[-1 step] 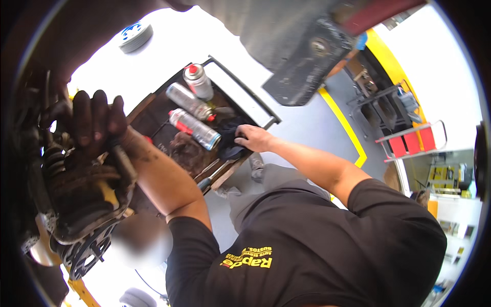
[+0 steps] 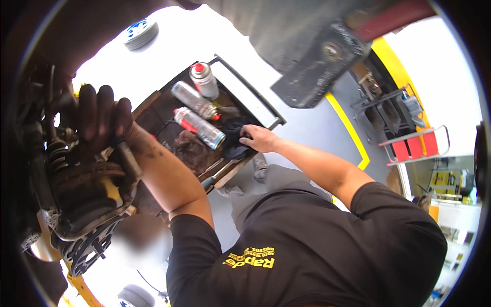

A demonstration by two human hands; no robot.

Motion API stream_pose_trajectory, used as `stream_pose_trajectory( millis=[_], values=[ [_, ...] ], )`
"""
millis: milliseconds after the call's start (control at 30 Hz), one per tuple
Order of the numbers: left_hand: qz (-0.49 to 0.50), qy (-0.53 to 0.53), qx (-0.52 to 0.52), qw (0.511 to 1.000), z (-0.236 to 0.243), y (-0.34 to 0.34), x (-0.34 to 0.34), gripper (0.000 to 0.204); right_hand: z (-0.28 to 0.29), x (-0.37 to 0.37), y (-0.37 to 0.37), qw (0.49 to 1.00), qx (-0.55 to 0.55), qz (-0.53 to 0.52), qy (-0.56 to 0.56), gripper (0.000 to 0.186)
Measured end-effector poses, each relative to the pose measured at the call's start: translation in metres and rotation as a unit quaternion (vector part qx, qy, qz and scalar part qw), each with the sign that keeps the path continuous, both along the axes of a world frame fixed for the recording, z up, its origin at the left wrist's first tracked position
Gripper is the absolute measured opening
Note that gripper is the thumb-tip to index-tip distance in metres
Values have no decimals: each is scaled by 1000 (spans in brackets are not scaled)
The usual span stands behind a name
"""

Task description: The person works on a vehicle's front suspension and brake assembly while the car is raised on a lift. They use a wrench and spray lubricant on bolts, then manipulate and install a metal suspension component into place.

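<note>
High at the left, my left hand (image 2: pixel 105 115), dark with grime or a glove, has its fingers curled on a car's suspension assembly (image 2: pixel 84 181); what lies beneath them is shadowed. At centre, my right hand (image 2: pixel 255 137) grips a black cloth (image 2: pixel 235 148) on a dark tool cart (image 2: pixel 158 123). Beside that cloth lie two silver spray cans (image 2: pixel 197 128) with red caps or nozzles, and a third can (image 2: pixel 203 82) stands upright behind them. A brown rag (image 2: pixel 186 146) and a long-handled metal tool (image 2: pixel 215 176) lie nearer my body.
A dark underbody panel (image 2: pixel 312 71) hangs overhead at upper right. A yellow floor line (image 2: pixel 348 130) runs past the cart. At right are trolleys (image 2: pixel 409 146), one with red bins. Tyres (image 2: pixel 138 38) appear at upper left and bottom. A blurred patch (image 2: pixel 138 235) hides part of the lower left.
The whole view has shifted slightly, so the cart and its cans appear a little farther right. Both my hands keep much the same hold.
</note>
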State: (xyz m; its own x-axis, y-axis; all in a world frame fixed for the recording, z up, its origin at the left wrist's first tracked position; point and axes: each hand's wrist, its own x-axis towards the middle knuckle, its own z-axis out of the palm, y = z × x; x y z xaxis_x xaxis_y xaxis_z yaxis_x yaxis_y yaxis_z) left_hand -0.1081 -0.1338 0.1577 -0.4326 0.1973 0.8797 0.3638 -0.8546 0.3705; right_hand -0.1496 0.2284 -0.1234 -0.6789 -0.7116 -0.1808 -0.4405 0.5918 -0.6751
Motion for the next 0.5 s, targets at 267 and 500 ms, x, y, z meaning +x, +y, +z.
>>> stream_pose_trajectory(
  millis=[267,500],
  values=[
    [-13,-53,46,997,1,2,-4,35,5,-18,-1,999,9,-6,-47,36],
    [46,-52,142,987,-35,-17,-25,56,21,-21,-4,999,-12,-1,-36,33]
  ],
)
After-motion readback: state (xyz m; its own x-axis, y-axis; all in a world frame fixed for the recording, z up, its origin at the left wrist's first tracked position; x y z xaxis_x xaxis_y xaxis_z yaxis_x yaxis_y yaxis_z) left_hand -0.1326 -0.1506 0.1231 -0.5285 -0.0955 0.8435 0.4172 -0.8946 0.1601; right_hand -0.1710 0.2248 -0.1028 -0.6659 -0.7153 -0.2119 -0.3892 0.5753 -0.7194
